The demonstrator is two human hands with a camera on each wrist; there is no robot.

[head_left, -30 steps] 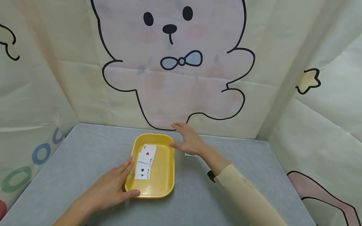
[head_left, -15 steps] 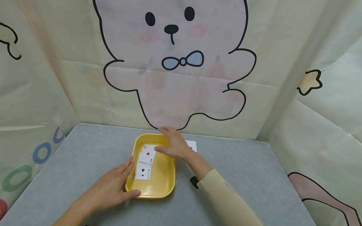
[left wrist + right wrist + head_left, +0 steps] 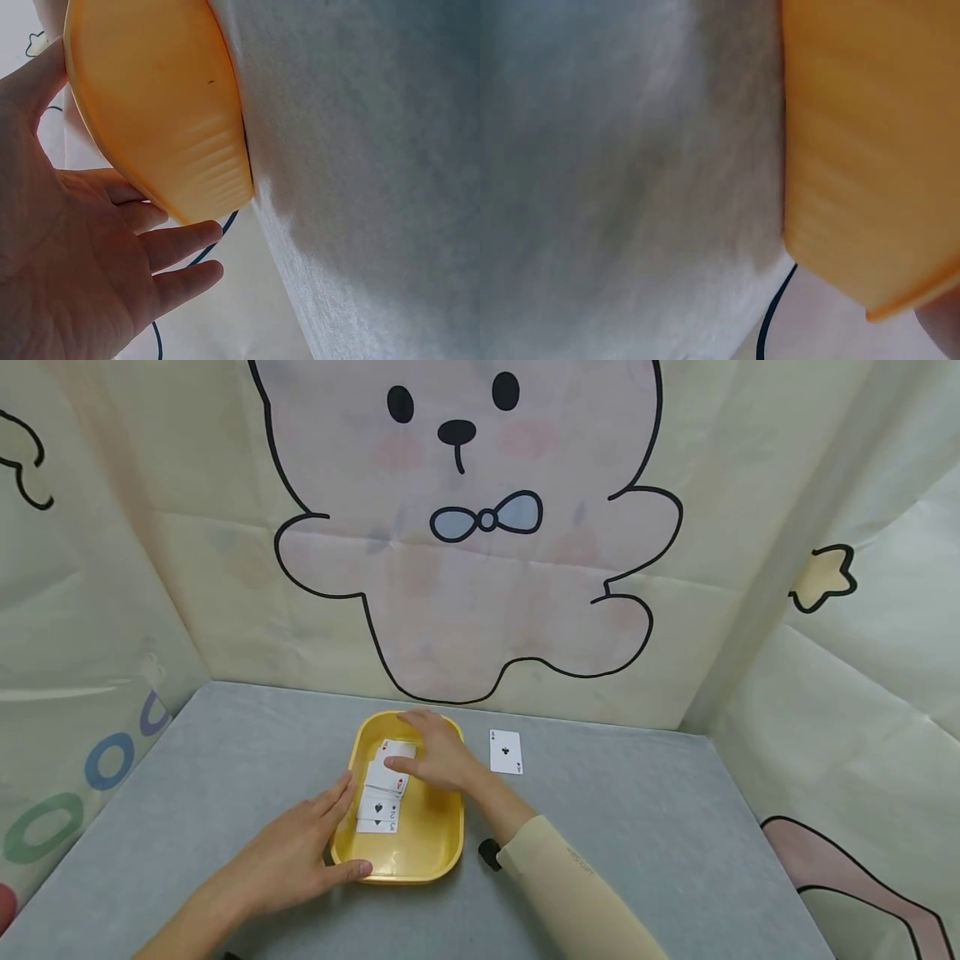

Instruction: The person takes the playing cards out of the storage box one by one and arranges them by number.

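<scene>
A yellow tray [image 3: 427, 835] stands on the grey cloth with several overlapping playing cards [image 3: 378, 810] along its left side. A two and a three, both spades, show at the near end; a red heart card [image 3: 384, 775] lies farther back, partly covered by my right thumb. My left hand [image 3: 296, 852] rests against the tray's left near corner, thumb over the rim and fingers fairly straight along the outside. Spread above the far cards is my right hand [image 3: 438, 760]; I cannot tell whether it touches them. One black ace [image 3: 506, 752] lies face up on the cloth, right of the tray.
The grey cloth-covered table [image 3: 637, 843] extends to both sides of the tray. Behind it hangs a pale curtain [image 3: 465, 610] with a cartoon bear, and similar curtains close off the left and right sides.
My right hand has moved left from above the black ace, across the tray's right rim, to over the heart card. The ace is now uncovered. My left hand and the tray stay put.
</scene>
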